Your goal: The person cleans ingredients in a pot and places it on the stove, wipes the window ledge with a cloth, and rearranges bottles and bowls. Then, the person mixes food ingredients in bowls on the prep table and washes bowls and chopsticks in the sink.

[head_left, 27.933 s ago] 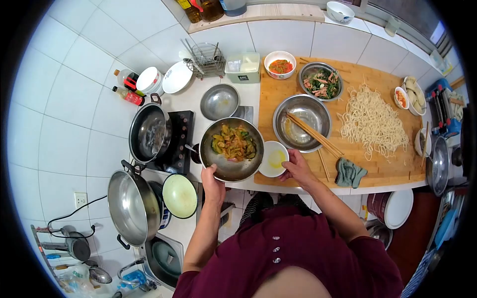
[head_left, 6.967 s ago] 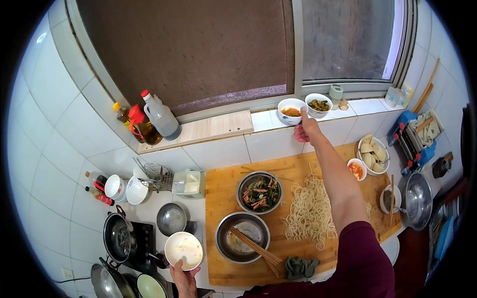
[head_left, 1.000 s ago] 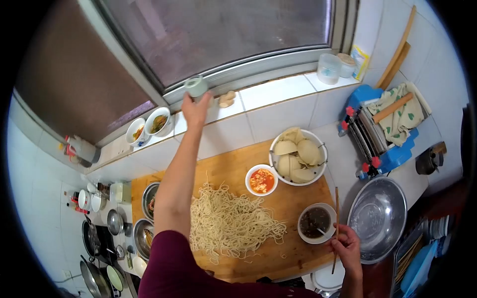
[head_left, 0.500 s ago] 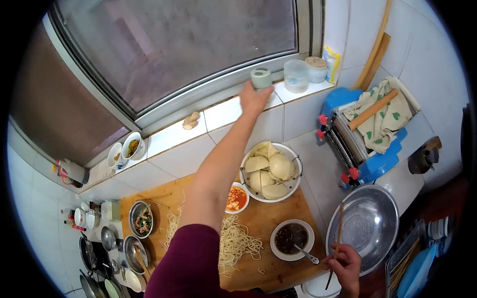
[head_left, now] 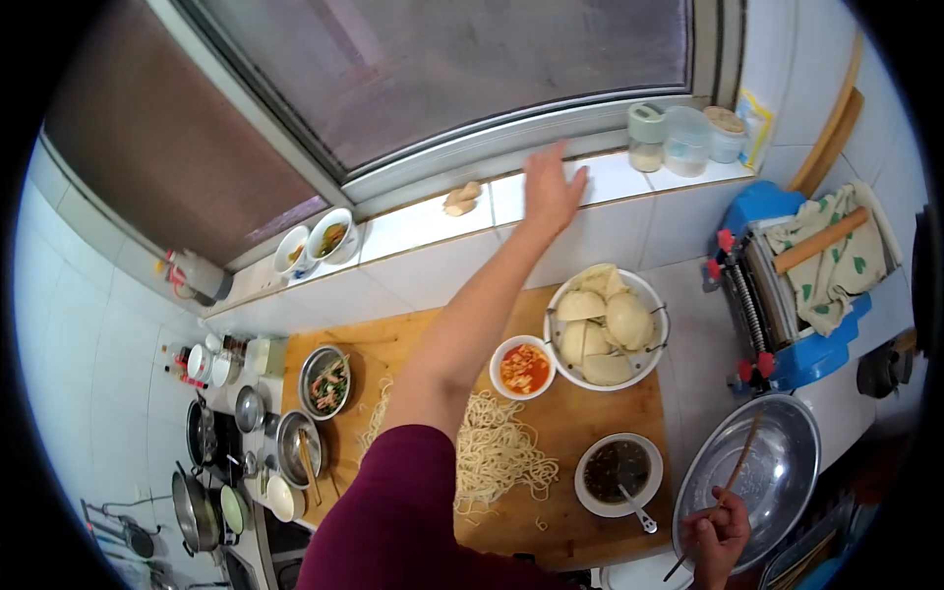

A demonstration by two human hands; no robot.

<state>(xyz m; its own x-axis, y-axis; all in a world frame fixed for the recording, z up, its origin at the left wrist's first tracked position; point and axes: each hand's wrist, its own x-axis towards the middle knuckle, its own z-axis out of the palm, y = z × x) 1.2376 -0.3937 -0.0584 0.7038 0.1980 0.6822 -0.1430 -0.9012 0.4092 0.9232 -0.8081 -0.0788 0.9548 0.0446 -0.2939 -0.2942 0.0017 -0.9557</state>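
My left hand (head_left: 553,195) is over the tiled sill, fingers apart and empty. Right of it, a green-lidded jar (head_left: 646,138) stands beside a clear container (head_left: 687,143). To its left lie pieces of ginger (head_left: 462,199). My right hand (head_left: 718,531) grips the chopsticks (head_left: 741,458) at lower right, over the edge of a large metal basin (head_left: 787,492). Nearby on the board, a bowl of dark sauce (head_left: 617,472) has a spoon in it. Behind that are a white basket of pale folded wrappers (head_left: 608,329) and a bowl of red-and-yellow food (head_left: 523,368).
Noodles (head_left: 501,452) cover part of the wooden board (head_left: 570,433), partly hidden by my left arm. Two filled bowls stand on the sill at left. A blue pasta machine (head_left: 777,305) is on the right. Metal bowls, pans and a stove (head_left: 226,436) are at far left.
The green-lidded jar has moved right along the sill and stands released beside the clear container. My left hand has opened and drawn back left. My right hand still grips the chopsticks.
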